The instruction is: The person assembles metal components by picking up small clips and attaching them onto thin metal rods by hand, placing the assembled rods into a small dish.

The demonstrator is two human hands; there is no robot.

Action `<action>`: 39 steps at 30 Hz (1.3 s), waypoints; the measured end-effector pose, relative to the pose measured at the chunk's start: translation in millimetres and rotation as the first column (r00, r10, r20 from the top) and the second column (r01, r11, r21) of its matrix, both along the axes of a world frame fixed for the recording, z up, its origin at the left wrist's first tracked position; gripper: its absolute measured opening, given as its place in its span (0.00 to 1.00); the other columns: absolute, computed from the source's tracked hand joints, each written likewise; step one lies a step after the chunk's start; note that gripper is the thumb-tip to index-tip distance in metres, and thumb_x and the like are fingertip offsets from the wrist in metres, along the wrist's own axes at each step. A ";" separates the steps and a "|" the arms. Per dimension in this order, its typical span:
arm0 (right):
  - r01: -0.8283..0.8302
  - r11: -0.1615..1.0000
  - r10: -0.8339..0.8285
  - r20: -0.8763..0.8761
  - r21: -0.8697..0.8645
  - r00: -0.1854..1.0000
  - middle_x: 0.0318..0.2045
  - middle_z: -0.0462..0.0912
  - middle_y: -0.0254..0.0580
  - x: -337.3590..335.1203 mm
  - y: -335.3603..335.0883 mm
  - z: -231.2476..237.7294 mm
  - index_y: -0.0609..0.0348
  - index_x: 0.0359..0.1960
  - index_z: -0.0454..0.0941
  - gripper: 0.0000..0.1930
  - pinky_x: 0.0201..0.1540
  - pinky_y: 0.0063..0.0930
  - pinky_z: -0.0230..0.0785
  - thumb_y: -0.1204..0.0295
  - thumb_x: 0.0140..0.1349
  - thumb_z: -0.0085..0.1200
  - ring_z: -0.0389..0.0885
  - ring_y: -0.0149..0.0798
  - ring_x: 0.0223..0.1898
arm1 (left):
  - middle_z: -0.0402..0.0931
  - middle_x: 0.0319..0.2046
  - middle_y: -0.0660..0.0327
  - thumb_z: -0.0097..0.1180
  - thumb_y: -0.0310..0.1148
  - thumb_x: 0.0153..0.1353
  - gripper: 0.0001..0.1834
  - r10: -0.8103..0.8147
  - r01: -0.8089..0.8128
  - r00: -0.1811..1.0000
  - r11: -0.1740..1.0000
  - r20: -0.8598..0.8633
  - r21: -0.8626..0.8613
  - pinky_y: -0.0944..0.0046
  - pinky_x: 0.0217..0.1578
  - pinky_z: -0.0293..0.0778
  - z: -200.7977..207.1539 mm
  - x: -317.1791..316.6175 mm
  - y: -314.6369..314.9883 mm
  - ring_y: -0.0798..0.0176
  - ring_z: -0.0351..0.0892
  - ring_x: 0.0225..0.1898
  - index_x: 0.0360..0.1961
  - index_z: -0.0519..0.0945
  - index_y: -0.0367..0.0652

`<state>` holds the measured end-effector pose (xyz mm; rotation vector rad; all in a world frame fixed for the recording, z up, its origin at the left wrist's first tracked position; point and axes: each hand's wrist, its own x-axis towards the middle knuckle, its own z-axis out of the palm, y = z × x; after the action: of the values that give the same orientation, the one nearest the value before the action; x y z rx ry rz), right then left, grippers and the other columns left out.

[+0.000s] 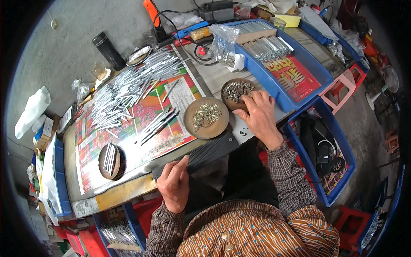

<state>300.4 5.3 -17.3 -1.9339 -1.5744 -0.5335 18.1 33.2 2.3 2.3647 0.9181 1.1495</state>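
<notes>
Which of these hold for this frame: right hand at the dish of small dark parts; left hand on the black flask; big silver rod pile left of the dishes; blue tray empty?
1. The right hand reaches the round brown dish of small dark metal parts. True.
2. The left hand holds the black cylindrical flask. False: it rests at the table edge, the flask far off.
3. The pile of thin silver rods lies left of the dishes. True.
4. The blue plastic tray is empty. False: it holds rod bundles.

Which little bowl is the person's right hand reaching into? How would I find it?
Start at the long workbench and go to its far right end, beside the big blue tray. The right hand rests on the rim of a small round brown dish there. Its dark, chunky metal bits set it apart from the bigger brown dish beside it, which holds thin pale pins.
</notes>
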 end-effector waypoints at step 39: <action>-0.533 0.746 0.605 -0.741 0.399 0.292 0.31 0.80 0.37 -135.7 -26.1 14.9 0.64 0.34 0.77 0.07 0.33 0.20 0.72 0.83 0.54 0.60 0.79 0.28 0.32 | 0.77 0.28 0.61 0.53 0.18 0.62 0.08 0.120 0.448 0.769 0.599 0.628 -0.663 0.77 0.17 0.57 -0.4 -8.4 -21.4 0.78 0.64 0.19 0.41 0.78 0.33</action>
<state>164.7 -20.7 -2.4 -1.0551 -1.3465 0.6148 9.7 11.8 1.9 1.1745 0.6968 1.0212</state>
